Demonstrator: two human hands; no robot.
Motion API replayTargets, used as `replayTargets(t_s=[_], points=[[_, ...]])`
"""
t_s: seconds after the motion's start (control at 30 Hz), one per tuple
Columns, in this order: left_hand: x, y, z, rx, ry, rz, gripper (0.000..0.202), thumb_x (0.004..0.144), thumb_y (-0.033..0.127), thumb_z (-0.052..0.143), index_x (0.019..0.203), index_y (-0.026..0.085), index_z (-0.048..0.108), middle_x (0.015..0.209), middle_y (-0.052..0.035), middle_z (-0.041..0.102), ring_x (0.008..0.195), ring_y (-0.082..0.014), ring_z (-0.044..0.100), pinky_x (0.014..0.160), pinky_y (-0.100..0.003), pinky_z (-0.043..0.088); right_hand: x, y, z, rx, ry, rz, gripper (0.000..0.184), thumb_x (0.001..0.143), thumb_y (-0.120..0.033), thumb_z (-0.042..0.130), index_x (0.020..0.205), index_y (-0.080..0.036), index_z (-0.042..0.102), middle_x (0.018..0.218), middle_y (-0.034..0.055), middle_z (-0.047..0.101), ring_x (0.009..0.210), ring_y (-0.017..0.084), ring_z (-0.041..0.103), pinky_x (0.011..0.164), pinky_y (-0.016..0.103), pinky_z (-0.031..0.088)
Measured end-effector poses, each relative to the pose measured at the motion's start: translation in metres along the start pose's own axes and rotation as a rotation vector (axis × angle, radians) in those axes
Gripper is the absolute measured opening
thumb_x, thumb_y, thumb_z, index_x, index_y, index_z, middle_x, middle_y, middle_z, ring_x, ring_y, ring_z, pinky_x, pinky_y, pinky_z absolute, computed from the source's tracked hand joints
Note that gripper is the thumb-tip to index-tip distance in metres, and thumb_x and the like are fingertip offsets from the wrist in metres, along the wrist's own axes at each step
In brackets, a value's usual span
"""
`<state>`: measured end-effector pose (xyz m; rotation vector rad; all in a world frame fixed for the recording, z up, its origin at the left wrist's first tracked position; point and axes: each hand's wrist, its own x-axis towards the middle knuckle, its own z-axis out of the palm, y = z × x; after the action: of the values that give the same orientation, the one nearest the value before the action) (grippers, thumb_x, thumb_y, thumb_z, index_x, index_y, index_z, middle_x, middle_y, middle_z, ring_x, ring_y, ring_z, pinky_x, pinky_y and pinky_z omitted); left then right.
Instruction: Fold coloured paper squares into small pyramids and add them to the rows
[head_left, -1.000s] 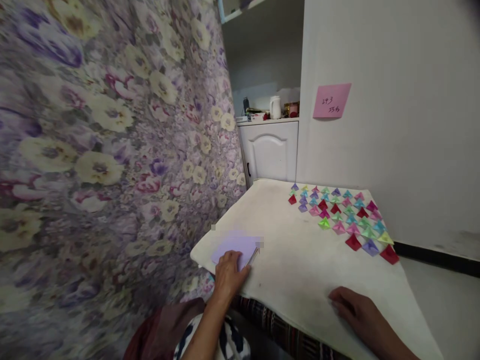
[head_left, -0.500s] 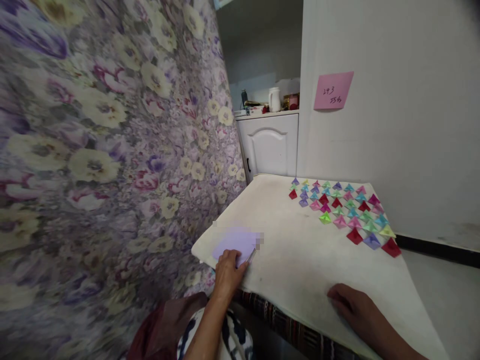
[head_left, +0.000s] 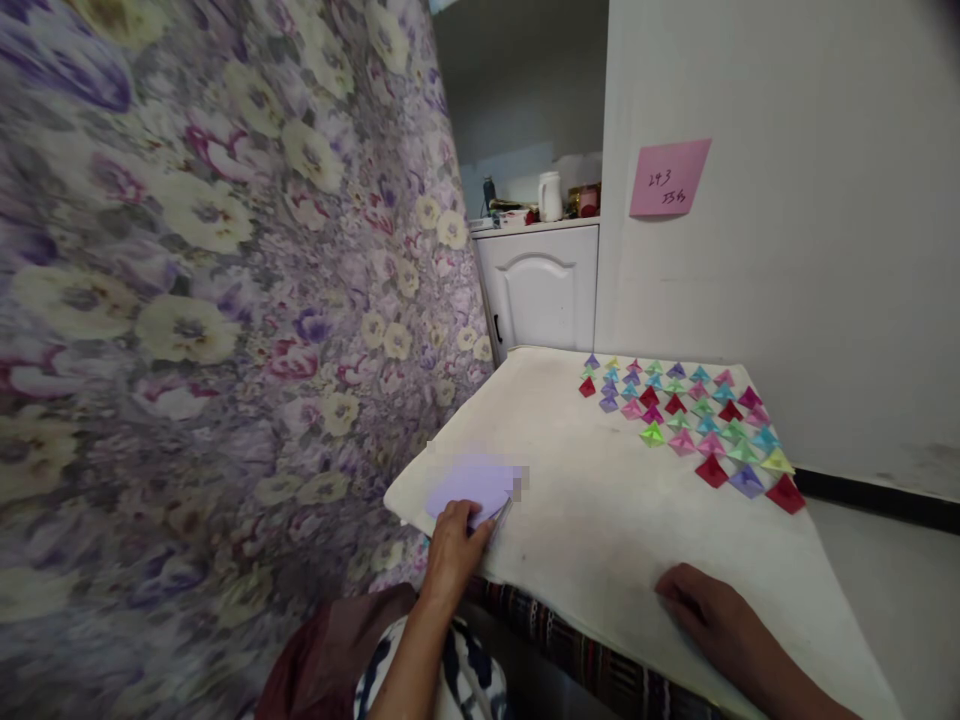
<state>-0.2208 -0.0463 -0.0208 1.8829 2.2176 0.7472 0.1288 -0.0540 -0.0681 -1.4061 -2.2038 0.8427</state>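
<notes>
My left hand (head_left: 452, 550) lies at the near left edge of the cream-covered table (head_left: 577, 470). Its fingers rest over a flat purple sheet, apparently paper (head_left: 469, 485), with the thumb bent in at the near edge. A thin pale, shiny strip (head_left: 501, 515) shows beside the thumb; I cannot make out what it is. Part of the sheet's right corner is blurred into blocks. On the near right of the table rests my right hand (head_left: 701, 605), its fingers loosely curled in, with nothing visible in them.
Several small folded paper pieces (head_left: 706, 424) in many colours stand in rows at the back right. A flowered curtain (head_left: 225, 300) hangs along the left. Behind the table are a white cabinet (head_left: 544, 290) with a white jug (head_left: 550, 197), and a wall with a pink note (head_left: 669, 178).
Both hands have kept practically the same places and poses. Only a very slight shift of the whole view shows.
</notes>
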Motion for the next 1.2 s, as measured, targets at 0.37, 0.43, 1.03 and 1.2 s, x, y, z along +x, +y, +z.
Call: replayTargets(t_s=[0.37, 0.43, 1.03, 1.2], points=[[-0.005, -0.008, -0.009, -0.036, 0.067, -0.012, 0.023, 0.082, 0.025, 0.042, 0.083, 0.019, 0.065, 0.087, -0.0036, 0.066, 0.082, -0.0170, 0.059, 0.075, -0.026, 0.042, 0.000, 0.002, 0.000, -0.013, -0.016, -0.004, 0.019, 0.083, -0.028, 0.038, 0.081, -0.021, 0.056, 0.078, 0.0021, 0.061, 0.071, 0.017, 0.056, 0.066, 0.028, 0.041], [-0.004, -0.009, -0.009, -0.035, 0.078, -0.018, 0.024, 0.082, 0.025, 0.043, 0.085, 0.019, 0.065, 0.088, -0.0042, 0.066, 0.083, -0.0171, 0.059, 0.076, -0.026, 0.042, 0.000, 0.002, 0.001, -0.014, -0.021, -0.005, 0.019, 0.083, -0.028, 0.038, 0.081, -0.021, 0.055, 0.078, 0.0024, 0.061, 0.072, 0.017, 0.056, 0.067, 0.029, 0.041], [-0.003, -0.010, -0.010, -0.056, 0.129, -0.067, 0.024, 0.078, 0.025, 0.043, 0.077, 0.017, 0.066, 0.077, -0.0039, 0.066, 0.070, -0.0169, 0.059, 0.066, -0.026, 0.040, 0.001, 0.002, 0.001, -0.020, -0.033, -0.011, 0.017, 0.083, -0.026, 0.038, 0.080, -0.020, 0.054, 0.078, 0.0027, 0.058, 0.071, 0.017, 0.055, 0.067, 0.029, 0.041], [-0.004, -0.006, -0.011, -0.089, 0.150, -0.056, 0.017, 0.075, 0.025, 0.047, 0.069, 0.019, 0.062, 0.069, -0.0012, 0.064, 0.063, -0.0159, 0.058, 0.062, -0.025, 0.041, 0.001, 0.003, 0.003, -0.022, -0.034, -0.009, 0.016, 0.082, -0.026, 0.040, 0.079, -0.020, 0.054, 0.078, 0.0024, 0.058, 0.072, 0.017, 0.055, 0.067, 0.028, 0.041]])
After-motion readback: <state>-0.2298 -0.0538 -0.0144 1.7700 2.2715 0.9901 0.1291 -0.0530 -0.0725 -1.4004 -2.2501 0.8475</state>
